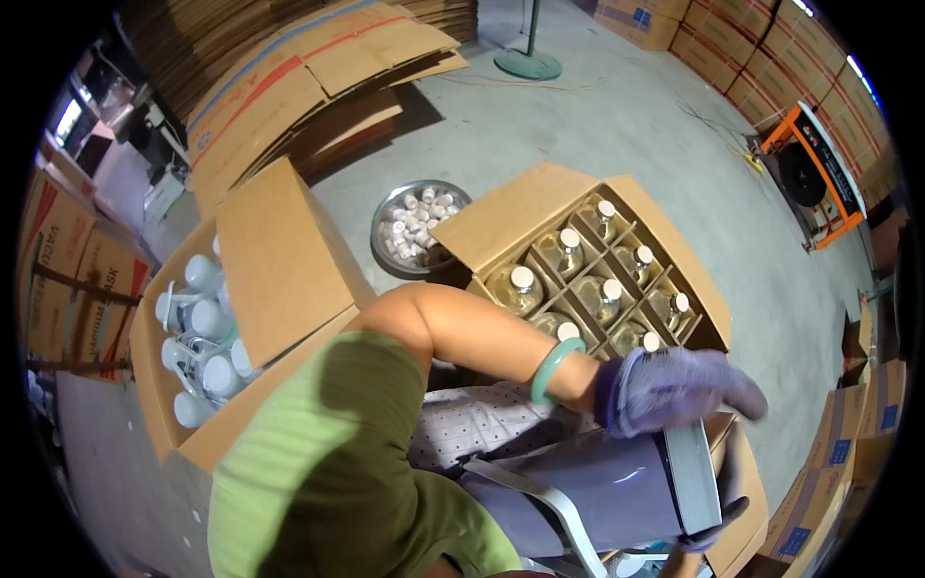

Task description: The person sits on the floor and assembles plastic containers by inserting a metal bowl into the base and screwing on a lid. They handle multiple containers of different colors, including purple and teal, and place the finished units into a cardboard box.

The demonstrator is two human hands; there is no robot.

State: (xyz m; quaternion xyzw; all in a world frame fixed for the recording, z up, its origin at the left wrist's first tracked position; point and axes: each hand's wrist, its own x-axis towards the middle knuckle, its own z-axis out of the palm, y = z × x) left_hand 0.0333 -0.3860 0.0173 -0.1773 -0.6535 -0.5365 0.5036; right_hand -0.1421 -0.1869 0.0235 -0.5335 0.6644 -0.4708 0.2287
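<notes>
Left hand (674, 387), gloved, fingers spread open, resting atop purple flask (617, 491); right hand (718, 525) gripping flask underside. Divided carton (540, 217) of capped bottles (521, 281) lying beyond.

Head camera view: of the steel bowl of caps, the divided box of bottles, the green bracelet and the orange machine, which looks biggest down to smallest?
1. Divided box of bottles
2. Steel bowl of caps and orange machine: look alike, and the machine stands farther off, so unranked
3. Green bracelet

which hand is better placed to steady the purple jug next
Probably the right hand: its gloved fingers curl under the grey base of the purple jug. The left hand is open and blurred above it.
</notes>
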